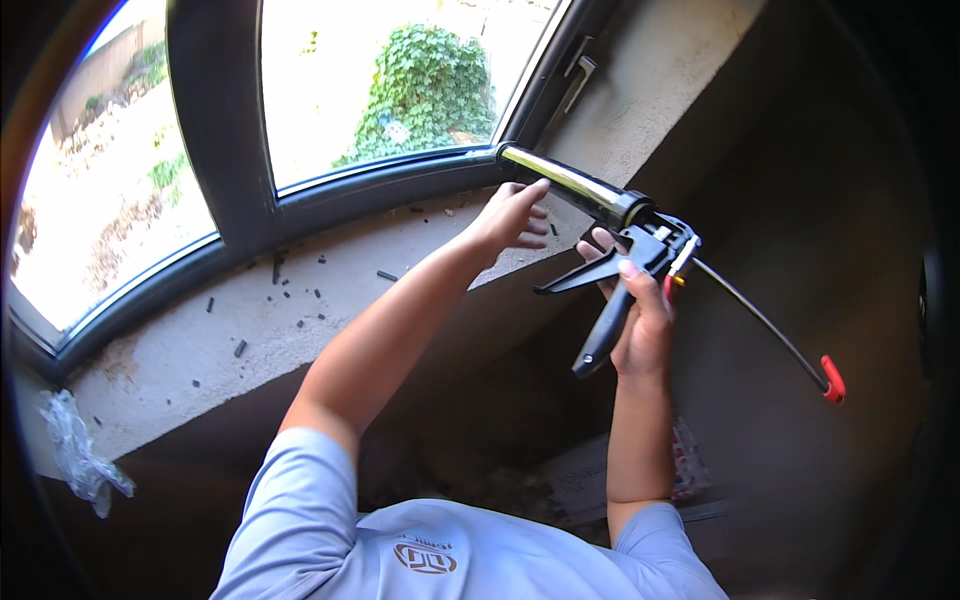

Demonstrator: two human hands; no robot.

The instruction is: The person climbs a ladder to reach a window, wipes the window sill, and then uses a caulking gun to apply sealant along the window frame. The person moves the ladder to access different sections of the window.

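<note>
My right hand (643, 322) is wrapped round the rear of a caulking gun (605, 318), by its black handle and frame. Its shiny barrel (565, 180) slants up and left to the window's lower right corner. From the back of the gun a bent-looking metal rod (765, 323) runs down to the right and ends in a red hook (833, 380). A black trigger sticks out on the left side, near my right fingertips. Just below the barrel is my left hand (512, 218), fingers apart and loosely curled. Its index fingertip is close to the barrel; I cannot tell whether they touch.
A dark-framed window (350, 195) with a handle (578, 85) stands ahead, greenery outside. Small dark scraps (240, 348) lie scattered on the rough concrete sill (270, 350). Crumpled clear plastic (80, 455) hangs over the sill's left end. Below the sill's edge it is dark.
</note>
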